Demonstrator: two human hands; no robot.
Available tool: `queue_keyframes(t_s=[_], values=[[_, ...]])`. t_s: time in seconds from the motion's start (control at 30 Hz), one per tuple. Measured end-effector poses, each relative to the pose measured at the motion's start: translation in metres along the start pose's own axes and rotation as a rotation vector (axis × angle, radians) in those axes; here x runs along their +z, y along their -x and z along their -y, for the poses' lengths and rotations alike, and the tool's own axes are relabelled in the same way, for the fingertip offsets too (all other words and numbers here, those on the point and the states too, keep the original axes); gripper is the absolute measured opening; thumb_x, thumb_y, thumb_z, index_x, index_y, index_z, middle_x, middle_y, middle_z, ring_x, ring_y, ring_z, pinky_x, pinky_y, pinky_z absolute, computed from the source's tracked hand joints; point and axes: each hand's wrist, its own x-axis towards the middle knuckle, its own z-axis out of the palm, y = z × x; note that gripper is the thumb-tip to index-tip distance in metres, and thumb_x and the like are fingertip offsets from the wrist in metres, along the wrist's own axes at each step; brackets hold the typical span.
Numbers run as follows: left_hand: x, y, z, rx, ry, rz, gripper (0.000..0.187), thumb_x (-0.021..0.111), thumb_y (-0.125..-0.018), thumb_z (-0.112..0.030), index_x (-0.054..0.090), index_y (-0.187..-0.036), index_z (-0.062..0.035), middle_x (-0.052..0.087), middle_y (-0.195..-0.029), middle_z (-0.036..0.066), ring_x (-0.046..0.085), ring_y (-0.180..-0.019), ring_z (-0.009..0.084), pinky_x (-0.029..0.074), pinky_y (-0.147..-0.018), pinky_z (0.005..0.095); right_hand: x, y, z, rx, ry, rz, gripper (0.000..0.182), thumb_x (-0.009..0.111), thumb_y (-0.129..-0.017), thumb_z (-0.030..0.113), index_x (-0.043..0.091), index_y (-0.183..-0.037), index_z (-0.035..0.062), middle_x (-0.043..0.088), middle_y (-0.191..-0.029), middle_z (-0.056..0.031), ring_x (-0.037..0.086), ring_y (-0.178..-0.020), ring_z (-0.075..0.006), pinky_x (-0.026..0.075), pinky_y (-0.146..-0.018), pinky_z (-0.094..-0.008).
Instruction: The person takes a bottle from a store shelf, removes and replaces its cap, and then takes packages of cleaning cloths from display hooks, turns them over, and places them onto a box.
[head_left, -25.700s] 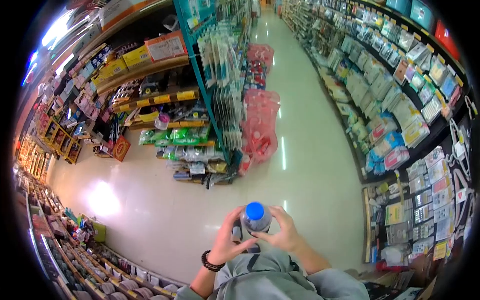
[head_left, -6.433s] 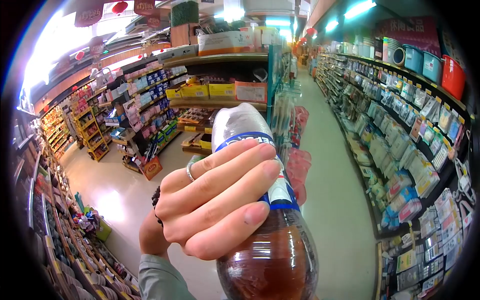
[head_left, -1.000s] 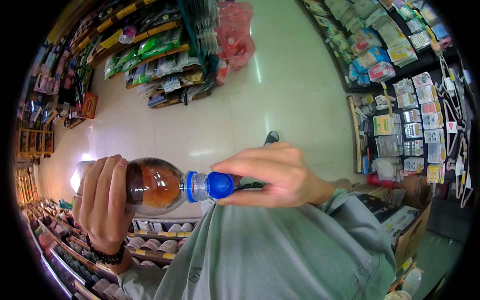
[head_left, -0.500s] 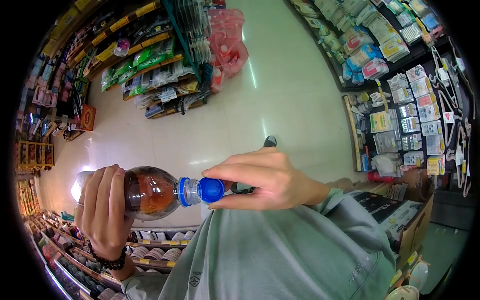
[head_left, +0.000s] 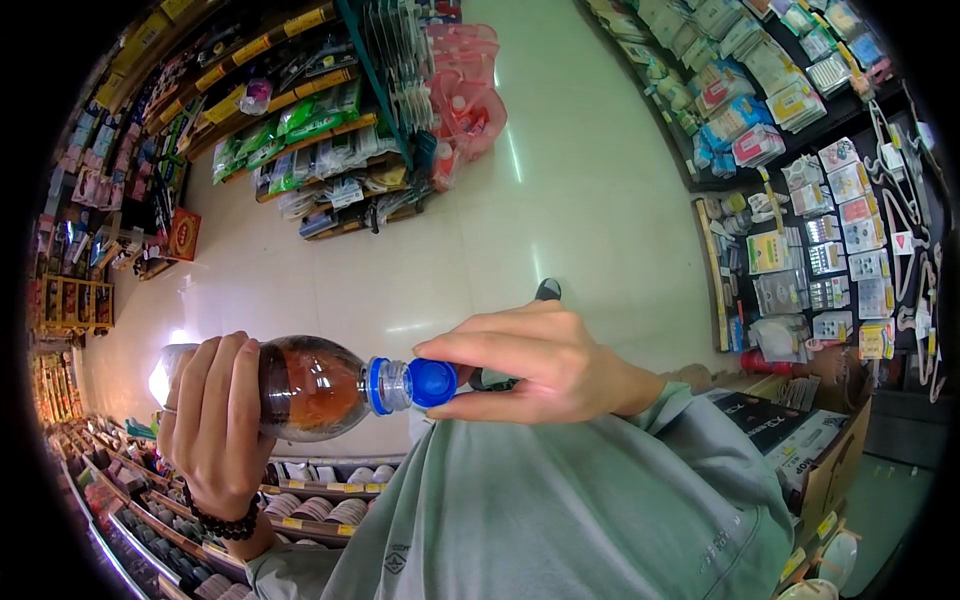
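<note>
My left hand [head_left: 212,420] is wrapped round a clear plastic bottle [head_left: 312,385] with amber-brown liquid inside. The bottle lies on its side in this view, its neck pointing right. A blue ring [head_left: 378,387] sits around the neck below the bare screw thread. Between the thumb and forefinger of my right hand [head_left: 545,365] is a blue bottle cap [head_left: 433,383], its hollow inner side facing up. The cap is right at the bottle's mouth and off the thread. A dark beaded bracelet [head_left: 222,520] circles my left wrist.
A shelf unit of packaged goods [head_left: 330,130] stands ahead, with pink baskets [head_left: 468,110] at its end. Packets and hangers fill a rack [head_left: 800,220] on the right. A cardboard box [head_left: 828,455] is close by my right side. Stacked bowls [head_left: 312,508] line a shelf below left.
The surroundings, both hands and the bottle have shifted slightly right in view. My grip on bottle and cap looks the same, with the cap still at the mouth.
</note>
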Motion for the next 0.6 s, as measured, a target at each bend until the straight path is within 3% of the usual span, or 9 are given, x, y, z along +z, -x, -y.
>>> queue_keyframes(t_s=[0.6], values=[[-0.001, -0.0006, 0.0016, -0.001, -0.026, 0.0, 0.037, 0.065, -0.071, 0.007, 0.066, -0.108, 0.0092, 0.071, -0.093, 0.02, 0.071, -0.09, 0.0368, 0.058, -0.083, 0.0476, 0.0017, -0.0018, -0.0023, -0.005, 0.006, -0.012, 0.044, 0.085, -0.079, 0.008, 0.067, -0.116, -0.0064, 0.072, -0.092, -0.0145, 0.072, -0.072, -0.0201, 0.059, -0.064, -0.0287]])
